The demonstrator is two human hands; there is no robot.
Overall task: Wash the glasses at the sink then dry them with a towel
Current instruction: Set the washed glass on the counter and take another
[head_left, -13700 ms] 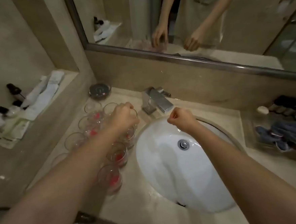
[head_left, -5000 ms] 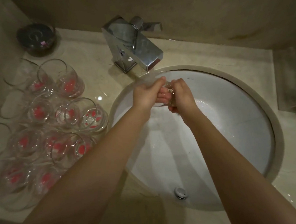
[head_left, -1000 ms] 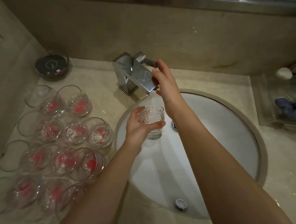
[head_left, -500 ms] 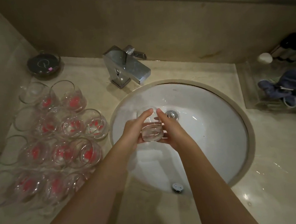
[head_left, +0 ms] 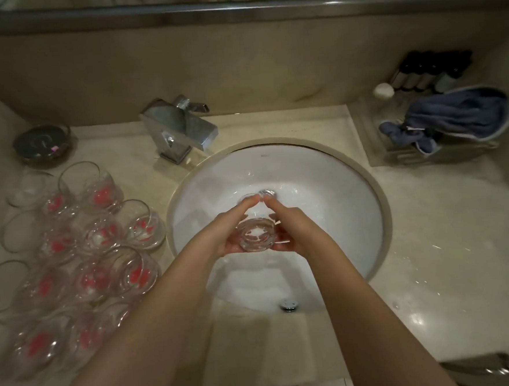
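Note:
I hold one clear glass (head_left: 256, 235) over the white sink basin (head_left: 337, 187). It is tipped so that its thick base faces me. My left hand (head_left: 225, 229) cups its left side and my right hand (head_left: 297, 224) cups its right side, with the fingertips meeting above its far rim. No water runs from the chrome faucet (head_left: 179, 131). Several clear glasses with red marks (head_left: 99, 233) crowd the counter left of the basin. A blue-grey towel (head_left: 458, 115) lies bunched in a clear tray at the back right.
A dark round dish (head_left: 43, 142) sits at the back left of the counter. Dark bottles (head_left: 431, 70) and a small white object (head_left: 384, 90) stand behind the towel tray. The counter (head_left: 446, 239) right of the basin is wet. A mirror edge runs along the top.
My right hand has left the faucet handle and joined my left hand on the glass. The glass has been lowered over the basin and tipped with its base toward me.

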